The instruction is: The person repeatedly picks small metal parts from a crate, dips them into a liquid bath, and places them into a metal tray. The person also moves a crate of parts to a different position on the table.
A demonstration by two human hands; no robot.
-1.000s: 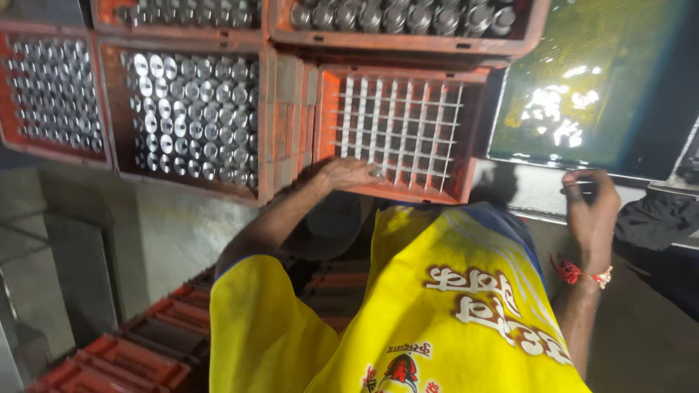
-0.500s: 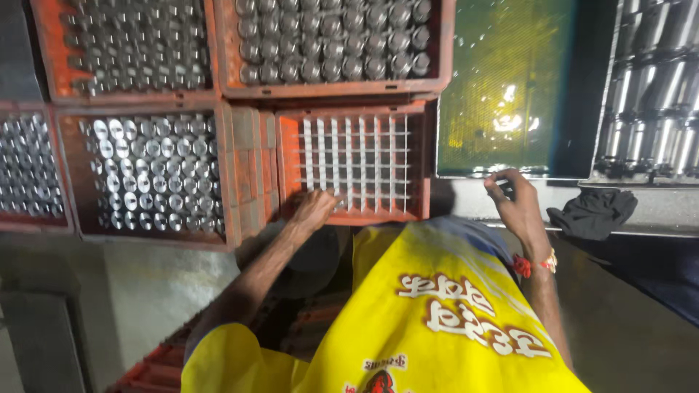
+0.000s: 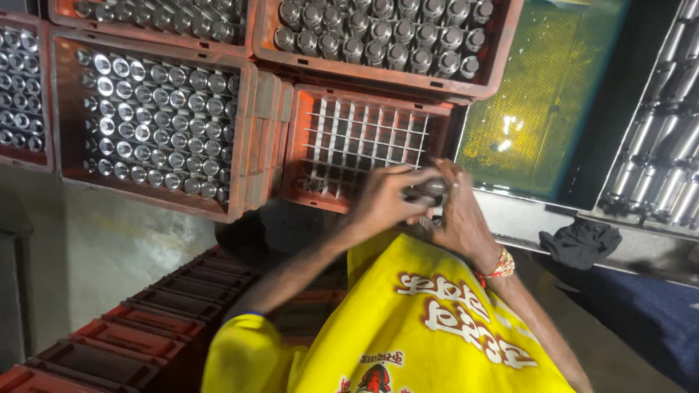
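Far left: full red crate [image 3: 149, 124] of capped bottles. Centre: empty red crate [image 3: 364, 142], dividers bare. Near its right edge, my left hand [image 3: 386, 200] and right hand [image 3: 460, 218] both grip one dark bottle [image 3: 428, 191], fingers pressed around it to steady it.

Stacked red plastic crates [image 3: 251, 127] fill the upper frame as the bearing structure: the crates at upper left, left edge and top centre are packed with rows of shiny metal cylinders [image 3: 156, 120], while the centre crate [image 3: 364, 142] shows a mostly bare white divider grid. Further red crates [image 3: 138, 331] sit stacked at lower left on the grey floor [image 3: 102, 251]. At right, a pale ledge [image 3: 626, 251] carries a crumpled dark cloth [image 3: 579, 240].
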